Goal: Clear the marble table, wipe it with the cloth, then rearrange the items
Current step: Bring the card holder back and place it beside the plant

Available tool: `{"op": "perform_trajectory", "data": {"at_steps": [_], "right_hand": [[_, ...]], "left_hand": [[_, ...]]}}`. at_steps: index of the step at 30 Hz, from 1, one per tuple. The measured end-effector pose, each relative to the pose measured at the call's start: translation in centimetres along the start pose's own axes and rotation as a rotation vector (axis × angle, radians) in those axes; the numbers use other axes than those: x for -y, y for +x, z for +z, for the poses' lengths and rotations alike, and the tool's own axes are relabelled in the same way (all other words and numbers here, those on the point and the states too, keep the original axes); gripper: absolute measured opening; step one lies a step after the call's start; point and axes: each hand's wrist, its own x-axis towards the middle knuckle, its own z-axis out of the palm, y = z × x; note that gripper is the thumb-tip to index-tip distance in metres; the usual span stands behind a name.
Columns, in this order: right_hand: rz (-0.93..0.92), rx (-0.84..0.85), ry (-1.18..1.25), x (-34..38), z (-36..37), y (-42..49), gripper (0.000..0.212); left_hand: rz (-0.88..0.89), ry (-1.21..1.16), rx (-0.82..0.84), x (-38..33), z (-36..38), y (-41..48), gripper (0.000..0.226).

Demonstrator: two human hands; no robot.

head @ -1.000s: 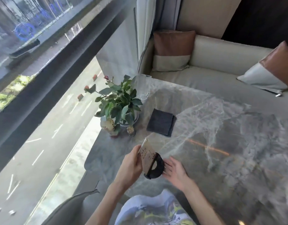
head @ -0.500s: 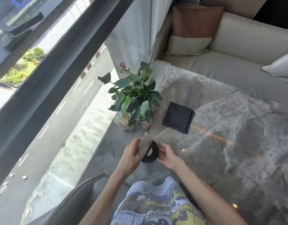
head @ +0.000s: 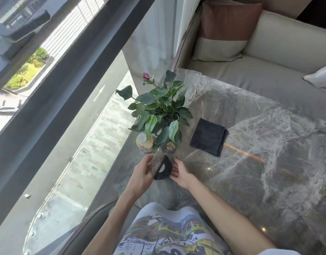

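On the marble table (head: 259,153), near its left edge, my left hand (head: 142,172) grips a small upright sign card (head: 157,162) set in a round black base (head: 164,170). My right hand (head: 180,172) rests its fingers against the right side of that base. Just beyond stand a potted green plant (head: 158,111) with one pink bud, a small yellow-labelled bottle (head: 144,141) and a tiny glass jar (head: 171,146). A folded dark cloth (head: 208,136) lies flat to the right of the plant. A clear wine glass (head: 190,89) stands behind the plant.
A beige sofa (head: 269,61) with a brown-and-cream cushion (head: 226,30) runs along the table's far side. A floor-to-ceiling window (head: 48,89) lies to the left, close to the table edge. A grey chair back (head: 96,223) sits at my lower left.
The sign card and its base have moved forward toward the plant with both hands on it. The view has tilted and shifted closer.
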Motion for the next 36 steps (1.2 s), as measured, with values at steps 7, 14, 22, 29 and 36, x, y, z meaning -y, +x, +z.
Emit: {"op": "perform_trajectory", "data": {"at_steps": [7, 14, 22, 29, 36], "right_hand": [[-0.012, -0.029, -0.06, -0.3, 0.5, 0.5, 0.06], [-0.012, -0.027, -0.061, -0.2, 0.6, 0.4, 0.062], [-0.035, 0.004, -0.007, -0.2, 0.7, -0.1, 0.056], [-0.042, 0.005, 0.004, 0.2, 0.9, -0.3, 0.059], [-0.034, 0.001, 0.004, -0.2, 0.7, 0.1, 0.062]], "left_hand": [[-0.007, 0.001, 0.041, 1.3, 0.8, 0.3, 0.042], [0.01, 0.039, 0.03, 2.3, 1.2, 0.2, 0.037], [-0.003, -0.006, 0.042, 2.2, 1.2, -0.1, 0.048], [-0.014, 0.017, 0.011, 2.1, 0.9, 0.3, 0.05], [-0.045, 0.006, 0.054, 2.0, 0.8, 0.1, 0.052]]}}
